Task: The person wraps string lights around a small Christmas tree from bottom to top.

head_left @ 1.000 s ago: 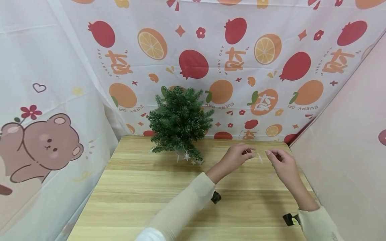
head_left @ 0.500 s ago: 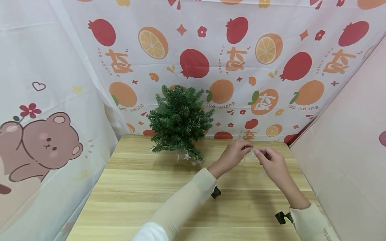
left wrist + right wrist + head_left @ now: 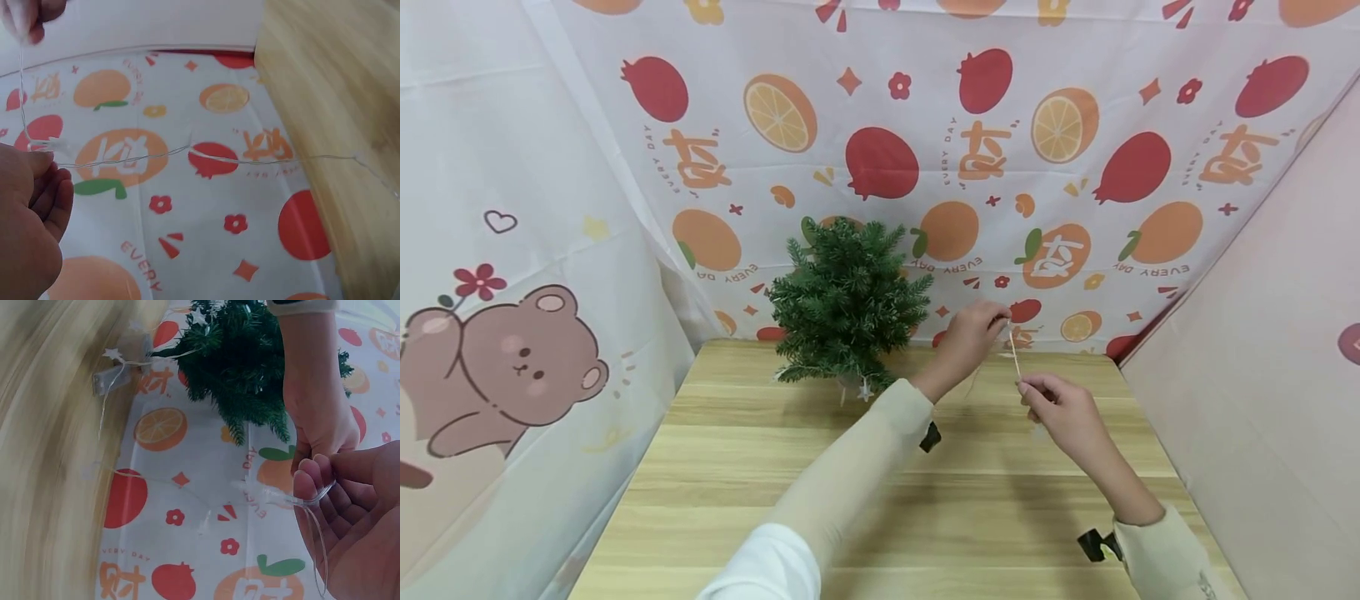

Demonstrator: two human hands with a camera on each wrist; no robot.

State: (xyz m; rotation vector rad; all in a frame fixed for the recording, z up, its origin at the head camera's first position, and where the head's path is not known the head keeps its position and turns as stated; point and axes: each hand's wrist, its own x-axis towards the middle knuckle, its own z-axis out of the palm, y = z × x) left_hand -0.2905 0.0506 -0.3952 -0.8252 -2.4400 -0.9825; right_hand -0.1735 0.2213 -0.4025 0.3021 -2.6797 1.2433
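Note:
Between my two hands a thin clear string of fairy lights (image 3: 1015, 354) is drawn taut, slanting down to the right. My left hand (image 3: 966, 340), the higher one, pinches the wire beside the tree; in the left wrist view that hand (image 3: 28, 219) has a bundled bit of wire at its fingertips. Thumb and curled fingers of my right hand (image 3: 1067, 412) pinch the lower part. A loop of wire (image 3: 319, 544) hangs from the right hand (image 3: 369, 506) in the right wrist view. The small green artificial Christmas tree (image 3: 850, 300) stands left of my hands, with a star light (image 3: 865, 389) at its base.
The wooden table (image 3: 737, 500) meets a fruit-print curtain (image 3: 880, 158) behind the tree. A small translucent box (image 3: 112, 381) lies near the tree with a star light (image 3: 114, 354) at it. More wire (image 3: 250, 161) trails towards the table.
My hands came close together, then moved apart again. My left hand has risen towards the curtain; the right has shifted left and slightly down, stretching the wire between them.

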